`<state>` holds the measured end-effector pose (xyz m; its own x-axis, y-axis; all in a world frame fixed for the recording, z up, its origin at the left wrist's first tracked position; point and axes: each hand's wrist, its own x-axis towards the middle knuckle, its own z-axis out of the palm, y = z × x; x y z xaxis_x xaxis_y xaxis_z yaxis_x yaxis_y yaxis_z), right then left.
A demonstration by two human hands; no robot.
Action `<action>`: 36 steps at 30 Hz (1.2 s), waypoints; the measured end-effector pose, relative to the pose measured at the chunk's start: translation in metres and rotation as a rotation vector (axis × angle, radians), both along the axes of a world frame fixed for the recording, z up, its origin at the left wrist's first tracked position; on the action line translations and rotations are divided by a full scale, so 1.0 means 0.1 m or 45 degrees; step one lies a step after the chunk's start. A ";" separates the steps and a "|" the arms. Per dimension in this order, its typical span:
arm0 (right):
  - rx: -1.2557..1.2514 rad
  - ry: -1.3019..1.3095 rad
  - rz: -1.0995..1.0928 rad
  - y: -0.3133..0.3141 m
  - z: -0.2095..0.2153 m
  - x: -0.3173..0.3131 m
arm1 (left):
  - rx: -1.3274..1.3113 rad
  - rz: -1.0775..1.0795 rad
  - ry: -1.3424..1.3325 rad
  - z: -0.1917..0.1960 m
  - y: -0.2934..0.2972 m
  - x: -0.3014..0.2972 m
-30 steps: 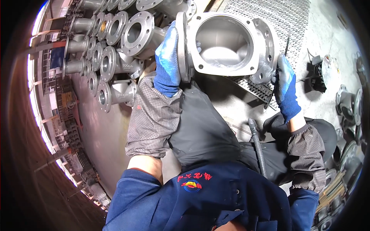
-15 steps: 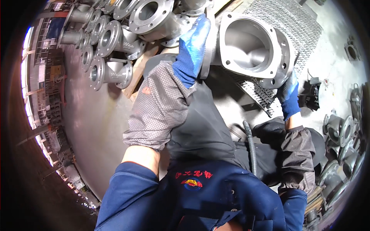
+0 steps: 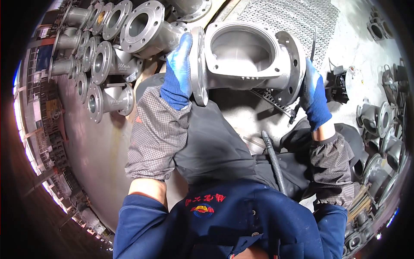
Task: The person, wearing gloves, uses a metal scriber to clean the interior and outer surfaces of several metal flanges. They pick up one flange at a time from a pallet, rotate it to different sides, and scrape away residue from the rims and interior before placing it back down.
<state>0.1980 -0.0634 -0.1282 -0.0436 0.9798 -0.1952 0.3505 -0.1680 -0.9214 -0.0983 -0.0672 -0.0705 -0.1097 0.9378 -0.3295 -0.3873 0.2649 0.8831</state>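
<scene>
Between my two gloved hands is a grey cast metal valve body [image 3: 238, 82], with a round end flange on each side and a wide, squarish-rimmed opening facing up toward me. My left hand [image 3: 178, 71], in a blue glove, presses against the outer face of the left flange [image 3: 199, 64]. At the other end, my right hand [image 3: 315, 97] grips the right flange [image 3: 297, 64], its fingertips partly hidden behind it. A thin dark bar [image 3: 313, 43] shows just beyond the right hand; I cannot tell whether the hand touches it.
Several flanged grey castings [image 3: 138, 32] stand crowded at the far left, by wooden boards. A ridged metal mat [image 3: 297, 21] lies beyond the valve body. A grey corrugated hose [image 3: 274, 162] runs near my legs. More castings [image 3: 375, 121] sit along the right, near a dark round-ended device [image 3: 338, 84].
The valve body has turned between my hands, so its two end flanges now lie more level left to right. Both hands and the surroundings have shifted left in view.
</scene>
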 end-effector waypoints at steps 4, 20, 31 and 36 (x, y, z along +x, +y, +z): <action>-0.229 0.243 -0.093 0.07 0.24 -0.15 | -0.058 0.036 -0.059 -0.07 0.00 -0.09; -0.460 0.888 -0.042 0.25 0.13 -0.05 | -0.025 0.075 -0.056 -0.03 -0.06 -0.10; 0.754 -0.144 0.218 0.23 -0.31 0.33 | 1.115 -0.160 1.444 0.13 -0.15 0.05; -0.089 0.947 -0.155 0.41 -0.64 0.62 | 1.263 -0.234 1.191 0.05 0.12 0.28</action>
<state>0.2601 -0.0228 -0.1919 -0.0805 0.9726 -0.2182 -0.3845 -0.2322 -0.8934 -0.0699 -0.0550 -0.0652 0.2321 0.7596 0.6076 0.4223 -0.6414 0.6405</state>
